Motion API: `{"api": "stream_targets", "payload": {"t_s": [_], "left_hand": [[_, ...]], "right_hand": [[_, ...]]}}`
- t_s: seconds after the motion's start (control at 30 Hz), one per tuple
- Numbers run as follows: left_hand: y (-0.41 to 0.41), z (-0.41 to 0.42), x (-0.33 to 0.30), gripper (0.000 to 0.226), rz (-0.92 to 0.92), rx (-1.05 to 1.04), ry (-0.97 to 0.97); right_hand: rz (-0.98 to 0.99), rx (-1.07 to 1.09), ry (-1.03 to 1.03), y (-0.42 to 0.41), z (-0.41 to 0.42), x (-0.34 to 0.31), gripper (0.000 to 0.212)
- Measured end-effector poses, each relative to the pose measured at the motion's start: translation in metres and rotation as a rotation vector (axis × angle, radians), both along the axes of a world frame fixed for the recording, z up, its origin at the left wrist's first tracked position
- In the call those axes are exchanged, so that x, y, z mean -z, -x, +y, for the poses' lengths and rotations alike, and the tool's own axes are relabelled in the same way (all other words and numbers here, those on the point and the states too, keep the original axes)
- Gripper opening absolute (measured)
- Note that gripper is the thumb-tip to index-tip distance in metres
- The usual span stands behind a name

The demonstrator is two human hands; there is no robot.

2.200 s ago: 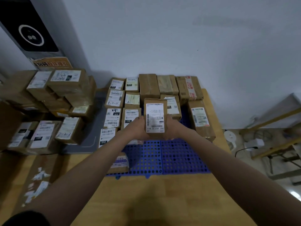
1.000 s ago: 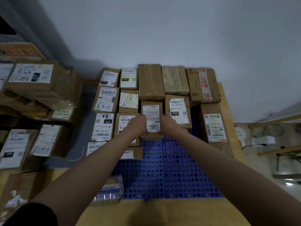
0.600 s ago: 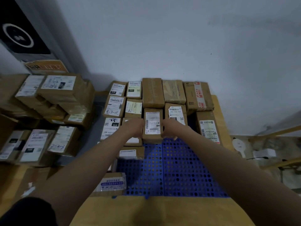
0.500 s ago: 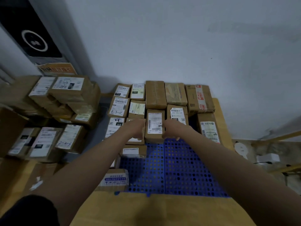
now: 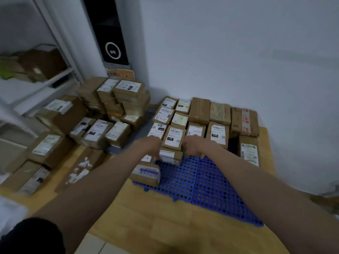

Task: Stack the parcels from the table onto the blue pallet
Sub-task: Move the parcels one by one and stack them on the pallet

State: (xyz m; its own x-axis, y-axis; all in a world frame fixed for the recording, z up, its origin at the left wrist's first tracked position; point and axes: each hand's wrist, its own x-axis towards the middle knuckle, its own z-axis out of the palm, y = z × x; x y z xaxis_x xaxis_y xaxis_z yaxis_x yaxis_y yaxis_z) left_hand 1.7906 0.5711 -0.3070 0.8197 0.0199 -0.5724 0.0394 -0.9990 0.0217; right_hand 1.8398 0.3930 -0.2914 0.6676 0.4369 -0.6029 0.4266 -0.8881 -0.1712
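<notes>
The blue perforated pallet (image 5: 201,182) lies on a wooden platform (image 5: 165,226). Several brown labelled parcels fill its back and left side. The parcel with the white barcode label (image 5: 195,132) stands in the second row, free of my hands. My left hand (image 5: 152,144) and my right hand (image 5: 193,147) hover just in front of that row, fingers loosely curled and holding nothing. Between them sit a labelled parcel (image 5: 173,137) and a small parcel (image 5: 169,155). The image is blurred.
A pile of brown parcels (image 5: 102,129) crowds the left, stacked against a white shelf unit (image 5: 36,85) and a black panel (image 5: 110,33). A lone parcel (image 5: 146,173) sits at the pallet's front left. The white wall runs behind the pallet.
My hands set the labelled parcel down into the second row, let go and drew back toward me. The camera swung left, showing more of the pile.
</notes>
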Motion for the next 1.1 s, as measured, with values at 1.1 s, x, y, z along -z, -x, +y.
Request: {"api": "stream_targets", "payload": {"t_s": [1.1], "left_hand": [[0.214,0.352,-0.014,0.068,-0.044,-0.379,0.006]], "right_hand": [[-0.083,-0.318,-0.096,0.155,0.354,-0.007,0.029]]}}
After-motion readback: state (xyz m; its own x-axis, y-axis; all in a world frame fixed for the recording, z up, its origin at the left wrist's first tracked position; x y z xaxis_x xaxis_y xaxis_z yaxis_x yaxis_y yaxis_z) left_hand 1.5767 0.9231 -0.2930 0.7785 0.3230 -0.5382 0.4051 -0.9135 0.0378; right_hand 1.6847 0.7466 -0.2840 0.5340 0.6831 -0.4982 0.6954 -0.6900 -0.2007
